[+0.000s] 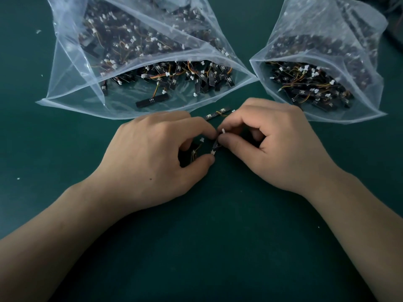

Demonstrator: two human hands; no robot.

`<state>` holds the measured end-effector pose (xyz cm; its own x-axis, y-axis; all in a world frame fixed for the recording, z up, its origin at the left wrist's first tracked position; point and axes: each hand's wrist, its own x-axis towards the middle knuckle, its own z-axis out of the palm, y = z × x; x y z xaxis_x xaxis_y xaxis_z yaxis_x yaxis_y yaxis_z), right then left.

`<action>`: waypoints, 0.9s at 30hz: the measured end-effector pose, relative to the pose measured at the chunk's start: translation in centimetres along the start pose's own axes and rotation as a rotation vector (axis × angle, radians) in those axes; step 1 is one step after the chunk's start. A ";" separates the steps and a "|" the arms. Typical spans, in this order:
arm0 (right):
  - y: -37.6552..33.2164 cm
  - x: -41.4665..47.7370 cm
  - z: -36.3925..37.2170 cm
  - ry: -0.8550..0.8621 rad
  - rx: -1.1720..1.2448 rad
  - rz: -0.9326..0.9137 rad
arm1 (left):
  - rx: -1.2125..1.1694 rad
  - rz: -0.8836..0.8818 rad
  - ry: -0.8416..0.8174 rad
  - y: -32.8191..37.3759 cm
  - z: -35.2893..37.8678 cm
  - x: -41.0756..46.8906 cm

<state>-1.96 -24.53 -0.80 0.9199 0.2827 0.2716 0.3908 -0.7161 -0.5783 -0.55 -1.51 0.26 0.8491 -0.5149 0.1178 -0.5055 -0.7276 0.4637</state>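
strip [214,147]: short black board, white part at its lower end | pose: tilted, near upright | hold: left hand [157,158] pinches strip | plug [222,130]: white, at strip's top, pinched by right hand [277,144] | wires [194,154]: yellow-orange, under left fingers | second plug [202,139]: white, loose beside strip

dim, cool light | soft shadows | wide-angle edge bending | slightly soft

The dark green bench [218,247] looks matt and smooth. At the upper left and upper right, two clear crinkled plastic bags [72,68] [353,29] show a soft gloss. The small black circuit strips [151,100] inside look matt, with white plastic connectors [164,91].
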 end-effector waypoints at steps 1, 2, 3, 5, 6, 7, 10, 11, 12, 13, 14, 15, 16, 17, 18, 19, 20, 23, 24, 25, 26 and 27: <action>0.0 0.0 0.1 0.014 -0.008 0.013 | -0.005 0.001 0.001 0.0 0.0 0.0; 0.1 0.0 0.1 0.027 -0.011 0.025 | -0.009 0.002 0.003 0.0 0.0 0.0; 0.0 0.1 0.1 0.034 -0.012 0.035 | -0.012 0.004 0.004 0.0 0.0 0.0; -0.1 0.1 0.1 0.026 -0.023 0.050 | -0.019 0.010 0.007 0.0 0.0 -0.1; -0.1 0.1 0.1 0.017 -0.036 0.052 | -0.023 0.013 0.008 0.0 0.0 -0.1; -0.2 0.1 0.1 0.006 -0.047 0.048 | -0.026 0.016 0.009 0.0 0.0 -0.1; -0.1 0.2 0.1 -0.008 -0.046 0.037 | -0.025 0.025 0.020 0.1 0.2 -0.1; -0.1 0.2 0.1 -0.006 -0.043 0.043 | -0.024 0.029 0.023 0.1 0.2 -0.1; -0.1 0.2 0.2 -0.005 -0.041 0.054 | -0.028 0.035 0.024 0.1 0.2 -0.1; -0.1 0.2 0.2 -0.005 -0.038 0.064 | -0.036 0.045 0.021 0.2 0.2 -0.1; -0.1 0.2 0.2 -0.006 -0.035 0.073 | -0.046 0.057 0.017 0.2 0.2 -0.1; -0.2 0.2 0.2 -0.008 -0.035 0.080 | -0.055 0.064 0.012 0.3 0.2 -0.1; -0.3 0.2 0.2 -0.010 -0.042 0.086 | -0.064 0.063 0.009 0.3 0.2 -0.2; -0.3 0.2 0.2 -0.012 -0.053 0.092 | -0.073 0.054 0.009 0.2 0.2 -0.2; -0.3 0.2 0.2 -0.014 -0.064 0.096 | -0.079 0.041 0.011 0.2 0.3 -0.1; -0.4 0.2 0.2 -0.016 -0.072 0.098 | -0.079 0.031 0.015 0.1 0.3 -0.1; -0.4 0.2 0.2 -0.018 -0.076 0.100 | -0.077 0.027 0.018 0.1 0.4 -0.1; -0.6 0.3 0.1 -0.020 -0.079 0.105 | -0.079 0.035 0.021 0.1 0.4 -0.1; -0.6 0.3 0.1 -0.021 -0.081 0.108 | -0.085 0.038 0.021 0.1 0.4 -0.1; -0.7 0.3 0.2 -0.020 -0.084 0.111 | -0.091 0.039 0.020 0.1 0.4 -0.1; -0.8 0.3 0.2 -0.017 -0.088 0.114 | -0.096 0.039 0.018 0.1 0.3 0.0; -0.8 0.3 0.3 -0.014 -0.093 0.117 | -0.099 0.039 0.015 0.1 0.3 0.0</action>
<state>-1.97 -23.69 -0.43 0.9596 0.2021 0.1957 0.2770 -0.8006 -0.5313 -0.64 -1.68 0.05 0.8317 -0.5347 0.1499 -0.5212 -0.6585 0.5429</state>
